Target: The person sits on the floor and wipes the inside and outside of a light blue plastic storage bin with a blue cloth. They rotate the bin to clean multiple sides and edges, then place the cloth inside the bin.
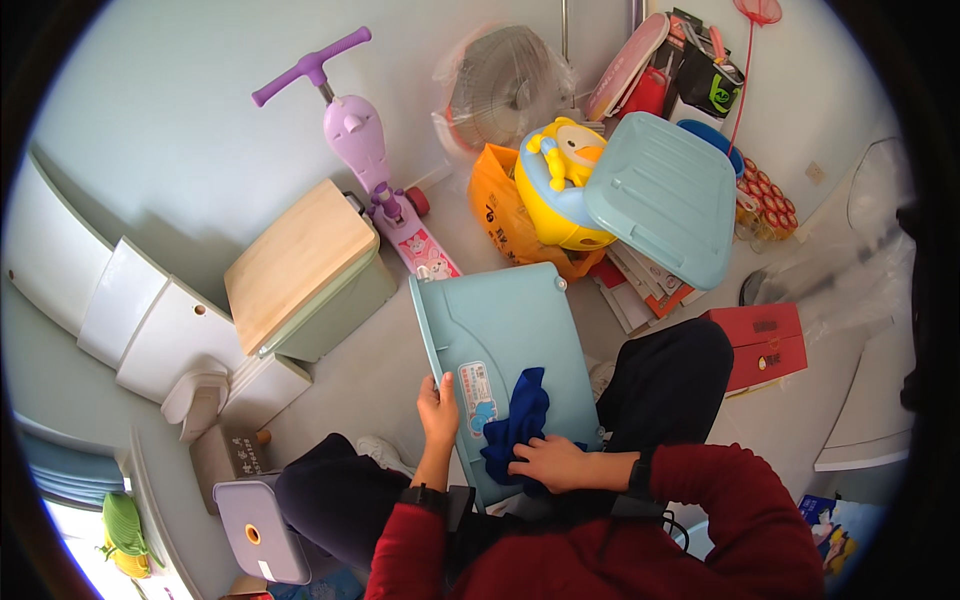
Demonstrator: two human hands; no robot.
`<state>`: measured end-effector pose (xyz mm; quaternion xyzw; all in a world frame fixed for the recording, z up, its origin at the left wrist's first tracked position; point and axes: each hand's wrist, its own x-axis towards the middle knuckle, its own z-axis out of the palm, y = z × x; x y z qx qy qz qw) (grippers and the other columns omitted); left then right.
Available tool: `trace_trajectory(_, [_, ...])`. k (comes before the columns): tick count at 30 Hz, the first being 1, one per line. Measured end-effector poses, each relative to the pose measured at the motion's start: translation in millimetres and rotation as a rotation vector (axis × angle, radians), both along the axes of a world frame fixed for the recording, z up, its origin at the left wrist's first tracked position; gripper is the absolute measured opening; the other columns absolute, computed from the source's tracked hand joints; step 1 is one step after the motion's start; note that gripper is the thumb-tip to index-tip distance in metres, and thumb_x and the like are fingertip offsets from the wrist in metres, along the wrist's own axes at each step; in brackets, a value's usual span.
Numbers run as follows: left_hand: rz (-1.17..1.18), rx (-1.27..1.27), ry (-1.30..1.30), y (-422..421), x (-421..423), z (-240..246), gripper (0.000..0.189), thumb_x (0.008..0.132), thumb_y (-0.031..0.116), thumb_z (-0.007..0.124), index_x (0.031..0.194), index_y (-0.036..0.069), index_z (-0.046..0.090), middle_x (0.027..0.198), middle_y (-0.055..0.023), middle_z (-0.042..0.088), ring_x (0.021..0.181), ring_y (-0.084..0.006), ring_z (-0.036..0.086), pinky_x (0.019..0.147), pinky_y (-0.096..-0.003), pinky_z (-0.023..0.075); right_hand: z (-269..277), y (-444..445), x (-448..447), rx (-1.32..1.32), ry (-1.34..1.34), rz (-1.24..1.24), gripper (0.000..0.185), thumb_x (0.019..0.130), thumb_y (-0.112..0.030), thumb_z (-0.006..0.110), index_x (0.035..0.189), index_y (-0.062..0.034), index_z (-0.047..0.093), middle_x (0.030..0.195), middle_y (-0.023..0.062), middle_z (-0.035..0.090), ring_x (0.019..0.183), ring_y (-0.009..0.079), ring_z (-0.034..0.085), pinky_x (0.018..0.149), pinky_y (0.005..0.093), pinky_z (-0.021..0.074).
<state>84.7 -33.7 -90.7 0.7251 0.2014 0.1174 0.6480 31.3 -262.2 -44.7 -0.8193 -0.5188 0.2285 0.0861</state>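
Observation:
A light blue-green plastic storage bin (pixel 510 315) lies tipped between the person's knees, its side with a printed sticker (pixel 478 397) facing up. My left hand (pixel 439 405) grips the bin's rim on the left, thumb on top. Under my right hand (pixel 547 463), a dark blue cloth (pixel 525 409) is bunched and pressed against the bin's side, near the sticker. The fingers of that hand are spread over the cloth. A matching blue-green lid (pixel 664 199) rests farther off, leaning on a yellow and blue plastic child's toy or seat (pixel 559 214).
Left of the bin stand a green box with a wooden lid (pixel 300 262) and a purple scooter (pixel 386 187). An orange bag (pixel 499 202), a plastic-wrapped fan (pixel 506 90) and flat cardboard (pixel 637 289) lie beyond. A red box (pixel 757 345) is by the right knee, a lidded grey bin (pixel 259 525) at lower left.

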Motion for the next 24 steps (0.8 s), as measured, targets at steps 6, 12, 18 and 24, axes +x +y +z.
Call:
trace_trajectory(6, [-0.023,-0.023,-0.053,1.4,2.7,-0.8,0.03,0.098,0.027,0.065,0.095,-0.002,0.061,0.068,0.0037,0.053,0.058,-0.0032,0.043,0.05,-0.0227,0.0356,3.2,-22.4,81.6,0.196,-0.114,-0.502,0.049,0.076,-0.02,0.077,0.12,-0.0272,0.056,0.108,0.0052,0.054,0.103,0.0292,0.055,0.083,0.0446,0.0428])
trace_trajectory(12, [-0.016,-0.032,-0.052,0.5,3.0,1.5,0.03,0.098,0.028,0.065,0.094,-0.002,0.061,0.068,0.0026,0.055,0.056,-0.003,0.042,0.049,-0.0228,0.0351,-3.8,-9.9,133.2,0.3,-0.193,-0.839,0.048,0.079,-0.026,0.077,0.12,-0.0198,0.054,0.1,0.0107,0.059,0.093,0.032,0.061,0.077,0.0449,0.0503])
trace_trajectory(18, [-0.013,0.076,-0.047,1.4,-2.0,4.7,0.032,0.099,0.028,0.064,0.091,-0.002,0.061,0.067,0.0021,0.053,0.058,-0.0036,0.042,0.05,-0.0246,0.0356,3.2,-13.2,58.0,-0.068,0.091,-0.736,0.051,0.084,-0.04,0.07,0.113,-0.0018,0.051,0.093,0.0219,0.067,0.087,0.0372,0.068,0.071,0.0488,0.0544])
trace_trajectory(24, [-0.022,0.033,-0.105,0.3,-2.3,2.9,0.032,0.099,0.029,0.064,0.089,-0.002,0.061,0.067,0.0016,0.053,0.059,-0.0049,0.043,0.051,-0.0256,0.0355,-4.5,-23.1,64.5,0.126,-0.116,-0.627,0.045,0.082,-0.028,0.073,0.116,-0.0088,0.05,0.1,0.0194,0.065,0.091,0.0376,0.065,0.073,0.0485,0.051])
